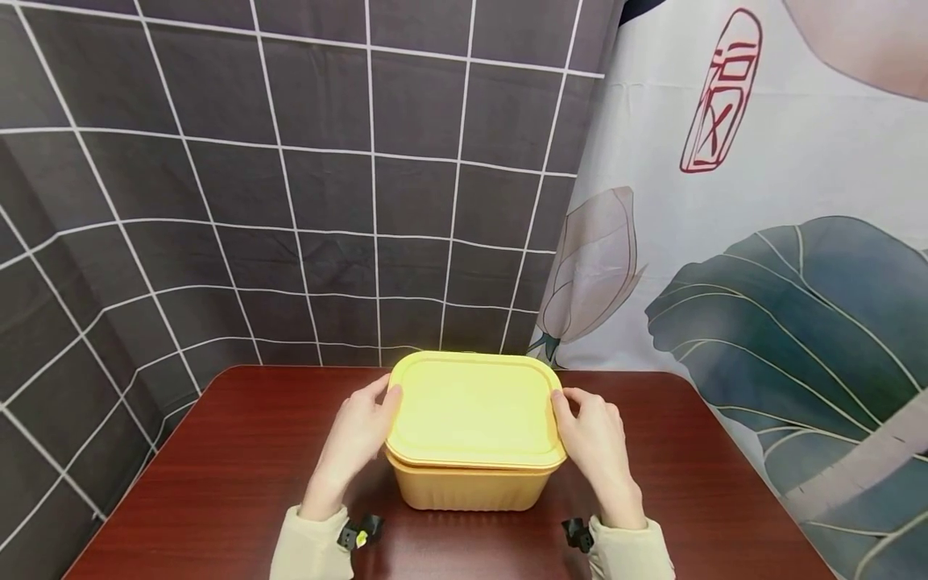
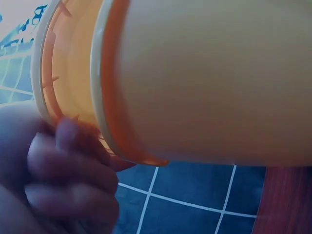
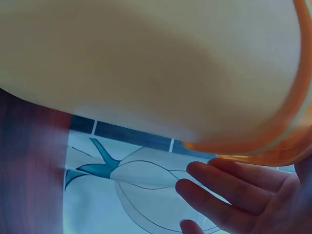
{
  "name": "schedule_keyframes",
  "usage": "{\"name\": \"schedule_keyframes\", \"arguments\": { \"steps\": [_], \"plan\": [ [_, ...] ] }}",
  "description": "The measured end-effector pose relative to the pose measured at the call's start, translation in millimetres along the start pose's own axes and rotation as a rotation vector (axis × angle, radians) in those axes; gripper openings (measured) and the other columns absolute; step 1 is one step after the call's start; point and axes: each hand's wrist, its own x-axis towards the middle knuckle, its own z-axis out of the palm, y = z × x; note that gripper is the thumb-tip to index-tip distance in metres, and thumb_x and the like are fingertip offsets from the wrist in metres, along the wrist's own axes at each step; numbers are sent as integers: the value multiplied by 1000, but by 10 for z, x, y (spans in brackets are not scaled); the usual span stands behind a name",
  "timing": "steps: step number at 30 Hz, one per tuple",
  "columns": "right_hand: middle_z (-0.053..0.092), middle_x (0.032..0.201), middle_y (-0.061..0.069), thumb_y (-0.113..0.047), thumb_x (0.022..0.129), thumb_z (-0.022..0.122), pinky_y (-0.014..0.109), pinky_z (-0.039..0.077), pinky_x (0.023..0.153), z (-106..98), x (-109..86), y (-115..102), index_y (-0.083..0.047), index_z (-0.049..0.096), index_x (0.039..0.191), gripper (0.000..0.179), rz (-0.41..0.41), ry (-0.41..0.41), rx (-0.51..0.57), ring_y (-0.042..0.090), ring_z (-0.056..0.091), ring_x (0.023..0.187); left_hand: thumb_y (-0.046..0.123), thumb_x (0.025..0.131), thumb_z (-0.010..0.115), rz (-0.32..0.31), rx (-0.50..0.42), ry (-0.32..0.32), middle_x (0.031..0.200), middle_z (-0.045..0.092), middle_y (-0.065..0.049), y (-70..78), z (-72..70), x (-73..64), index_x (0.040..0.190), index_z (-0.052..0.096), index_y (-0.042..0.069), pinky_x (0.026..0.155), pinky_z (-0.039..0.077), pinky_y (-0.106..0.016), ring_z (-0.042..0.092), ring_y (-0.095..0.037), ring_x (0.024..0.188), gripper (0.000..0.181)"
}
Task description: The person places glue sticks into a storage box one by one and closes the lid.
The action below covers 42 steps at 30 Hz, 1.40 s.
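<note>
A yellow rectangular lid (image 1: 474,411) with rounded corners lies over a yellow plastic box (image 1: 471,490) on the table. In the left wrist view a gap shows between the lid's edge (image 2: 38,63) and the box's rim (image 2: 97,73). My left hand (image 1: 357,431) grips the lid's left edge, thumb on top and fingers curled below. At the opposite edge, my right hand (image 1: 596,435) holds the lid with its thumb on top. Its other fingers (image 3: 234,187) extend under the lid's rim in the right wrist view. The box's inside is mostly hidden.
The dark red wooden table (image 1: 239,467) carries the box near its middle. Behind it hangs a dark grey cloth (image 1: 326,193) with a white grid. A white cloth (image 1: 652,145) with leaf and flower prints hangs at the right.
</note>
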Motion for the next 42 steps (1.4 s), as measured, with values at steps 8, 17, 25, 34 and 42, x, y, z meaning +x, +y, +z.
{"name": "schedule_keyframes", "arguments": {
  "steps": [8,17,25,34,42],
  "plan": [
    [70,105,17,-29,98,55,48,52,79,59,15,32,-1,71,113,35,13,-48,2,32,64,92,36,101,47,25,151,22,122,66,-10,-26,-18,-44,140,54,11,91,47,-50,61,-25,110,47],
    [71,103,15,-29,98,55,47,52,77,94,20,52,-2,72,112,34,18,-69,-1,30,64,89,37,101,47,-3,166,6,120,67,-9,-71,-8,-36,140,55,13,88,48,-50,62,-25,105,47],
    [71,101,13,-29,98,55,46,52,77,110,20,79,-3,72,111,34,27,-83,-7,29,63,87,36,101,47,-11,181,-25,114,69,-6,-87,6,-13,139,55,11,88,47,-50,61,-22,102,46],
    [71,101,13,-30,98,55,47,52,77,130,35,109,-4,73,111,34,35,-93,-5,29,64,88,38,100,49,-17,188,-80,127,62,-14,-90,5,-24,141,50,4,97,43,-56,59,-30,113,53],
    [71,99,12,-30,98,55,46,52,76,125,38,117,-4,73,109,34,37,-97,-5,28,63,87,37,100,52,-4,196,-99,123,65,-12,-101,2,-18,141,51,5,96,44,-54,61,-27,109,52]
  ]
}}
